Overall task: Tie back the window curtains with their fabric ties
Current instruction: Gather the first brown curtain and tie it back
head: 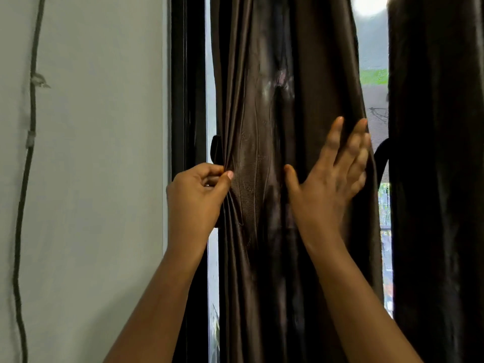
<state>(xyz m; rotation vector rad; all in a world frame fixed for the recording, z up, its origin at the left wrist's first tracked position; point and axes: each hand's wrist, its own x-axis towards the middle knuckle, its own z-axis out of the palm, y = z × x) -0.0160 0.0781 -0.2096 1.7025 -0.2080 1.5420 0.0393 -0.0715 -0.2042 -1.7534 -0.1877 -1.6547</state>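
A dark brown satin curtain [262,106] hangs bunched in the middle of the window. My left hand [196,192] pinches the curtain's left edge where a dark fabric tie [216,150] pokes out just above my fingers. My right hand [332,174] lies flat with fingers spread on the curtain's right side, its fingertips curling round the right edge. A second dark curtain [434,153] hangs at the far right, with a dark loop of tie [381,153] showing at its left edge.
A black window frame [187,100] runs down left of the curtain. The grey wall [104,153] carries a thin cable [28,153] running top to bottom. Bright glass [374,61] shows between the two curtains.
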